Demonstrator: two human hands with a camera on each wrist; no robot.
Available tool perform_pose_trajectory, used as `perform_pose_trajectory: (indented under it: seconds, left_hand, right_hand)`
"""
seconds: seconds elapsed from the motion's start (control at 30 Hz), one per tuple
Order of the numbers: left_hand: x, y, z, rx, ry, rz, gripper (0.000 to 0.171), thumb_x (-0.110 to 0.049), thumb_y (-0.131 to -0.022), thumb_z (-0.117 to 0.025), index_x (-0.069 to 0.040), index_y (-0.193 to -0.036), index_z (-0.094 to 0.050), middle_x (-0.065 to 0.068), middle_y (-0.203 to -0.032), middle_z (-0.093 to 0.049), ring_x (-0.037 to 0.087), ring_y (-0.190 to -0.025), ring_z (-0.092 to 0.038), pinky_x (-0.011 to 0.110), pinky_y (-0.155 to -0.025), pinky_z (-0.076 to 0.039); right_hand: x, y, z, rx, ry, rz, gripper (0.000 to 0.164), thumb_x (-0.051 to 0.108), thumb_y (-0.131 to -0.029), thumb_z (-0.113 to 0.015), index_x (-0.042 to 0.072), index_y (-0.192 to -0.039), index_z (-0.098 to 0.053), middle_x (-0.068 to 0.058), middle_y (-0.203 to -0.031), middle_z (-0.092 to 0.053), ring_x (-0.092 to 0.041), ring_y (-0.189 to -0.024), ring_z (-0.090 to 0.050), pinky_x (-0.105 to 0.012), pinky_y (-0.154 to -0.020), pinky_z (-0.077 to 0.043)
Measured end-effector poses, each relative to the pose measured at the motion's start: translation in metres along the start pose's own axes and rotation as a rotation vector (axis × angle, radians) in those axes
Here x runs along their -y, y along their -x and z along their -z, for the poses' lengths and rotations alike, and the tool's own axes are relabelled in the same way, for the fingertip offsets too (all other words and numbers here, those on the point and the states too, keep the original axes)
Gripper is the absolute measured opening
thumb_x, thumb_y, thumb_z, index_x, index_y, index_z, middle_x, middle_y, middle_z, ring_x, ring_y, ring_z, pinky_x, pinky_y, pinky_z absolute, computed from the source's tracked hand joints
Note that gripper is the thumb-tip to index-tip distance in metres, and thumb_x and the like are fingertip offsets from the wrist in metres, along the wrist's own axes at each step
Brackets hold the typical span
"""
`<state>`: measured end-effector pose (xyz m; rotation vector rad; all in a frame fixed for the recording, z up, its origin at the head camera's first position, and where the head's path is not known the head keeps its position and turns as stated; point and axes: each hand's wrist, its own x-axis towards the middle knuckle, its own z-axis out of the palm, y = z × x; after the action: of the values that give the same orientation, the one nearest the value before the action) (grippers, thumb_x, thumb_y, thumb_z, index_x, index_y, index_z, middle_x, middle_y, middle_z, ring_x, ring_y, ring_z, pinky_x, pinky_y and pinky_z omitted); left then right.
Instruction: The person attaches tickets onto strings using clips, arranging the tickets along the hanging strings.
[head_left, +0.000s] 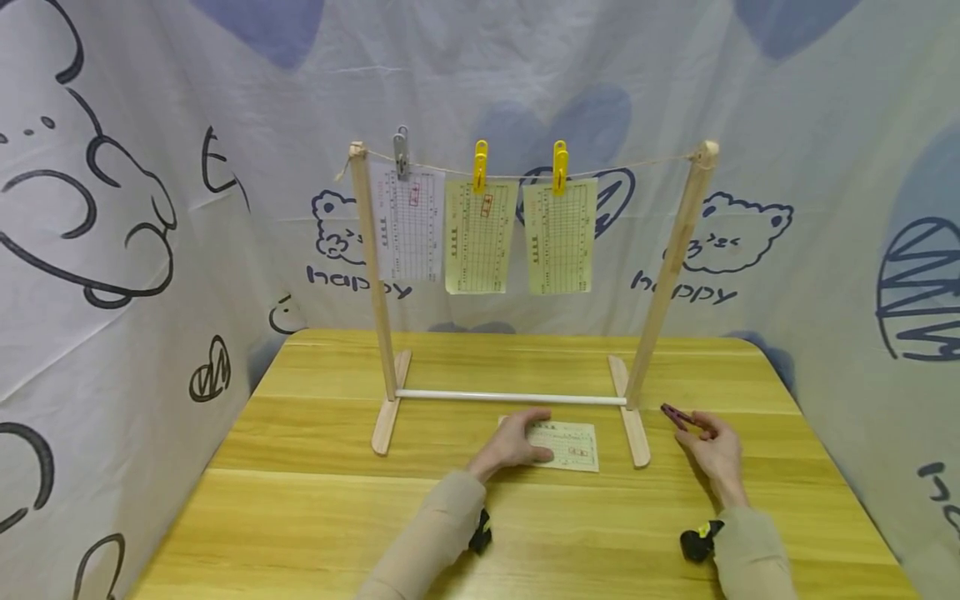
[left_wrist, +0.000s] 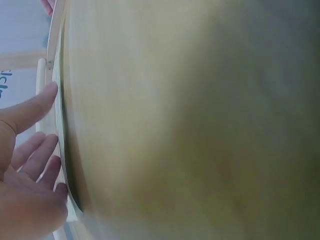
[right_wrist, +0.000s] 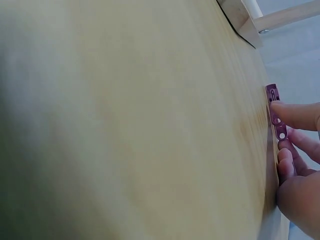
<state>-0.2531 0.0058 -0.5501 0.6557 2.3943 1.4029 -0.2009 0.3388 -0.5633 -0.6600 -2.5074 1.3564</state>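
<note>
A pale yellow printed slip (head_left: 572, 446) with red stamp marks lies on the table in front of the white crossbar. My left hand (head_left: 516, 442) rests on its left part, thumb and fingers spread apart; the left wrist view shows the fingertips touching the slip (left_wrist: 63, 145), whose near corner curls up slightly. To the right of the rack, my right hand (head_left: 716, 454) pinches a dark red clothespin (head_left: 675, 415) by one end. Seen from the right wrist, the thumb is against the clothespin (right_wrist: 272, 95), the other fingers curl close to the tabletop, and their exact contact is partly hidden.
A wooden rack (head_left: 381, 275) stands on two feet, with a white crossbar (head_left: 510, 397) low down and a string (head_left: 637, 166) across the top. A grey clip (head_left: 402, 154) holds a white slip (head_left: 408, 225); two yellow clips (head_left: 481, 167) hold yellow slips (head_left: 480, 250).
</note>
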Motion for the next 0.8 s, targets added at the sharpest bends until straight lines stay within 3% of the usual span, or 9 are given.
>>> perform_pose_trajectory:
  seconds: [0.23,0.8]
  left_hand:
    - [-0.0017,0.0007,0.0004,-0.045,-0.136,-0.001,0.068,-0.006,-0.078,-0.085,0.000,-0.139,-0.055,0.016,-0.141,-0.061,0.034,-0.134,-0.054,0.047,-0.118,-0.041]
    - [-0.0014,0.0035,0.0060,-0.050,-0.295,-0.002,0.066,-0.013,-0.078,-0.087,-0.003,-0.137,-0.058,0.014,-0.136,-0.060,0.032,-0.127,-0.056,0.046,-0.114,-0.045]
  right_hand:
    - [0.0010,0.0000,0.0004,0.039,0.032,0.011,0.052,0.013,-0.093,-0.069,-0.004,-0.139,-0.054,-0.027,-0.132,-0.057,-0.016,-0.087,-0.045,-0.021,-0.066,-0.037]
    - [0.0041,0.0025,-0.0020,0.002,0.097,0.076,0.045,0.013,-0.090,-0.073,-0.010,-0.127,-0.062,-0.030,-0.112,-0.061,-0.018,-0.079,-0.049,-0.024,-0.063,-0.039]
